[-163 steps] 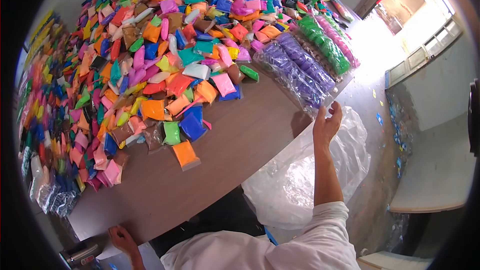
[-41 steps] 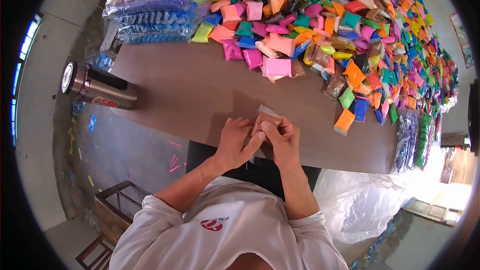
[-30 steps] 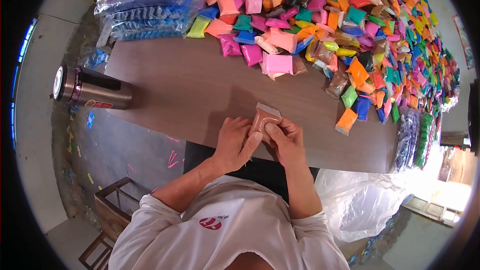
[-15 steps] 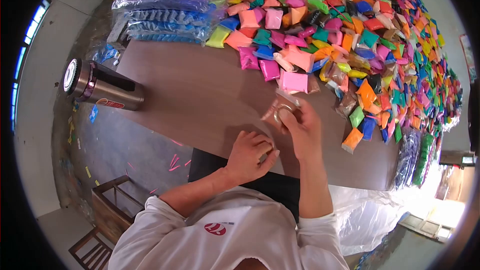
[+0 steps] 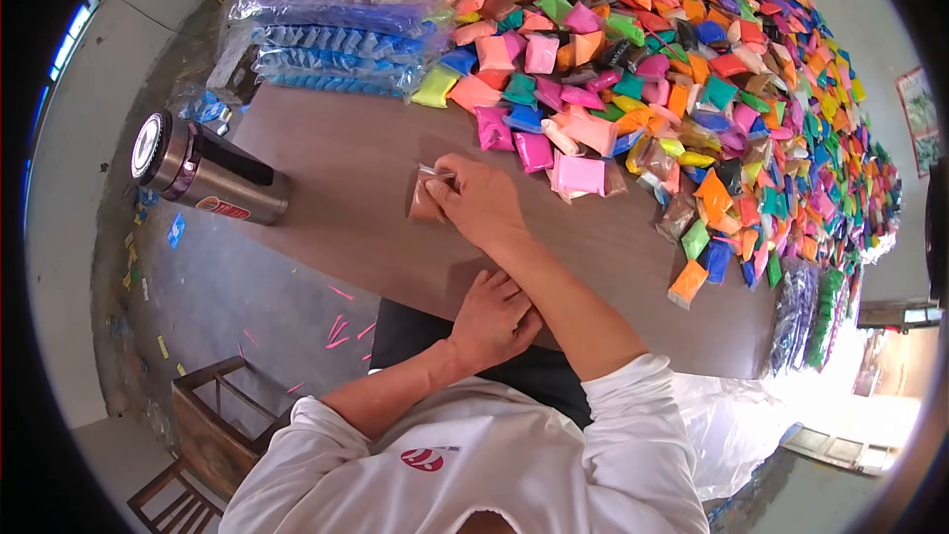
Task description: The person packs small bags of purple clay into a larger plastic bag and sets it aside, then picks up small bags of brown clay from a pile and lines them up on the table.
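My right hand (image 5: 481,203) reaches across to the left over the middle of the table, its thumb and fingers pinched on the top edge of a small clear packet with brown filling (image 5: 425,200). The packet is close over the brown tabletop (image 5: 336,158), and its right part is hidden by the fingers. Near the front edge of the table, my left hand (image 5: 494,321) is closed, fingers curled inward, just beneath the right forearm. What the left fingers hold, if anything, is hidden.
A large heap of coloured packets (image 5: 633,79) covers the back and right of the table. Long clear bags of blue and peach packets (image 5: 336,40) are stacked at the back left. A steel flask (image 5: 213,173) stands at the left edge. A wooden chair (image 5: 222,415) is below left.
My right hand has moved left with the brown packet, from near the pink packet at the heap's front edge to the table's middle. My left hand has stayed almost in place.
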Action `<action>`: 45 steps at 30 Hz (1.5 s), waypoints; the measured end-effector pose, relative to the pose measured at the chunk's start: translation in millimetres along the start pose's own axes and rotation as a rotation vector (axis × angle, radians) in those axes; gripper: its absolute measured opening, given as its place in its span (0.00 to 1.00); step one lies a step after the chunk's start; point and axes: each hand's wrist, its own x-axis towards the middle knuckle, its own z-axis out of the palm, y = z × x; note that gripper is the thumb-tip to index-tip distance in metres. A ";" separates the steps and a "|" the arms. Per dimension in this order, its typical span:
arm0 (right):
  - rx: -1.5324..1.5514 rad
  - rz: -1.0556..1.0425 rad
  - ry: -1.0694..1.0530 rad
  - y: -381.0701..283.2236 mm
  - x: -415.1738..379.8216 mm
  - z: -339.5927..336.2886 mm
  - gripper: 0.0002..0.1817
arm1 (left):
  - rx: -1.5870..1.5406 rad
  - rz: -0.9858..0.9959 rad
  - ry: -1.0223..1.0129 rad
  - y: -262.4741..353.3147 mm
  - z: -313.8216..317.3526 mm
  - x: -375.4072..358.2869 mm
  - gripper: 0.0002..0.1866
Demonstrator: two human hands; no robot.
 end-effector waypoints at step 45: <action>0.778 0.428 0.185 77.5 -169.4 -114.5 0.11 | -0.010 -0.050 -0.045 7.6 -2.4 6.0 0.11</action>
